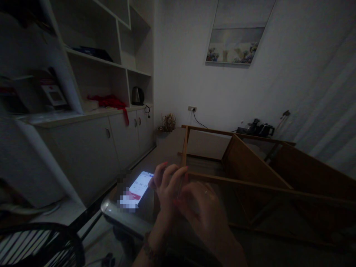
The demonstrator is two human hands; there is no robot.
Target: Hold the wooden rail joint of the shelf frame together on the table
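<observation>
My left hand [167, 187] is raised near the front of a dark table, its fingers bent and apart, with nothing plainly held in them. Close against it on the right, my right hand [204, 207] is closed, thumb and fingers pinched together by the left palm. What they pinch, if anything, is too dark and blurred to make out. Just left of my left hand a phone [141, 185] lies lit on the table, large digits and a red button on its screen. A wooden frame with shelf boards [250, 167] lies on its side beyond my hands.
White cabinets [83, 152] line the left, with a kettle [137, 95] and red cloth [109, 102] above. A coffee maker [257, 128] stands behind the frame. A dried plant [168, 123] is at the back. A black round slatted object [39, 244] is at lower left.
</observation>
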